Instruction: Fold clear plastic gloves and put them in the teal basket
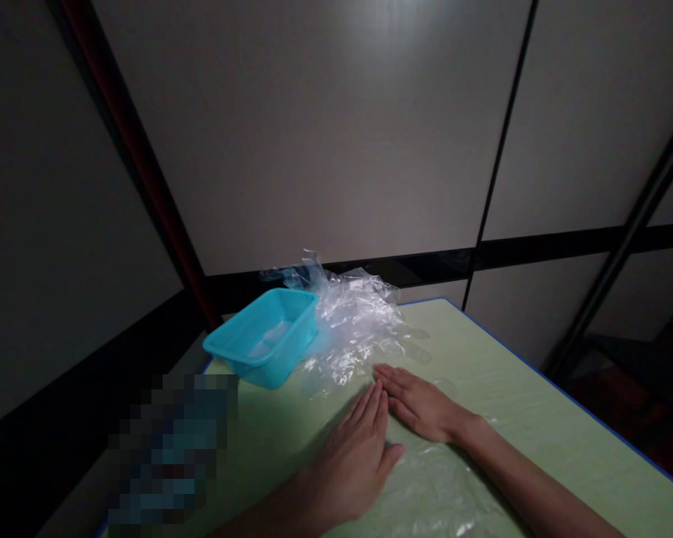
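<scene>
My left hand (354, 457) lies with its fingers stretched out and pressed together, its thumb set apart. Its fingertips meet the fingers of my right hand (418, 403), which rests flat on the green tabletop (516, 403). Neither hand grips anything that I can see. Thin clear plastic film (434, 493) is spread beside and partly beneath my hands, its outline hard to make out. Just beyond my fingertips is a heap of crinkled clear plastic (359, 310) with rounded, finger-like ends on its right side, resembling disposable gloves.
A turquoise plastic basin (274, 366) stands left of the heap, with something pale inside. A pixelated patch hides the table's left side. Light cabinet panels (325, 149) with a dark band rise behind the table. Its blue edge (572, 407) runs along the right.
</scene>
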A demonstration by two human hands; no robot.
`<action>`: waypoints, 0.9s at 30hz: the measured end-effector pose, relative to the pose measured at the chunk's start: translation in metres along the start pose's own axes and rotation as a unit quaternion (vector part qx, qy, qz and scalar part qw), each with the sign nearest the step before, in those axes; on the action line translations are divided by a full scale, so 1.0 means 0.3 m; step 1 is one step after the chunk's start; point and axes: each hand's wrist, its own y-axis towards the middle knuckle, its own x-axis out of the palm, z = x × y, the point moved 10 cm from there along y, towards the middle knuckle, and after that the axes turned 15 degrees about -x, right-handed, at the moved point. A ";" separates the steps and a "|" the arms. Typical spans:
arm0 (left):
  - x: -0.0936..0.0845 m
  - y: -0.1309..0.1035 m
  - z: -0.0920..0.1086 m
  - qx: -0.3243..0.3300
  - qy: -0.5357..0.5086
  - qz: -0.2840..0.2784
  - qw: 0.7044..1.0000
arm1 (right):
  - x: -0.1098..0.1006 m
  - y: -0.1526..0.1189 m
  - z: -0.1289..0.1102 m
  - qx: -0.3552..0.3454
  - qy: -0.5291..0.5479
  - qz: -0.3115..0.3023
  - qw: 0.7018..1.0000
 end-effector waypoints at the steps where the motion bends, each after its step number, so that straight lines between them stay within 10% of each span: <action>1: 0.020 0.014 0.002 -0.003 0.005 0.006 1.000 | 0.014 -0.001 0.001 0.001 -0.002 -0.010 1.000; 27: 0.069 -0.038 -0.112 0.016 0.009 0.016 1.000 | -0.024 -0.100 0.161 0.110 -0.037 0.005 0.993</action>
